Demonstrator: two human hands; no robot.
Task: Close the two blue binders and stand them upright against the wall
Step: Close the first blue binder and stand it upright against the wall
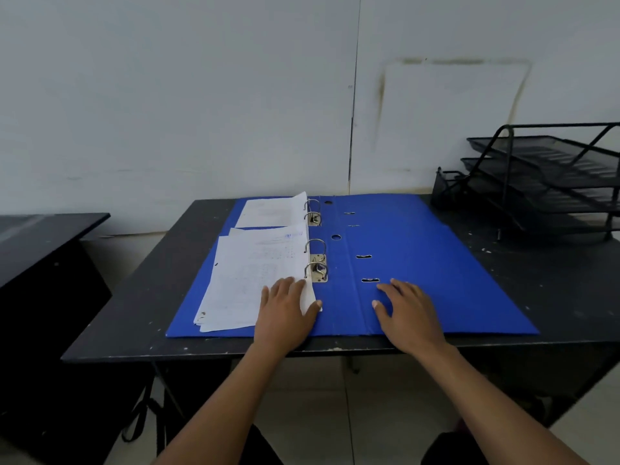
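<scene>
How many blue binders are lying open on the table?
2. The near binder lies open under both hands, at the table's front. The far binder lies open behind it, close to the wall. No others are visible.

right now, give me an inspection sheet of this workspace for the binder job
surface: black table, scuffed with pale specks
job's things: near binder and far binder both lie open and flat, papers on their left halves, rings shut
clutter: black mesh tray rack at the table's right rear
hands: left hand flat on the near papers; right hand flat on the near binder's right cover; neither grasps
cables: nothing seen
surroundings: pale wall behind; second dark table to the left
</scene>
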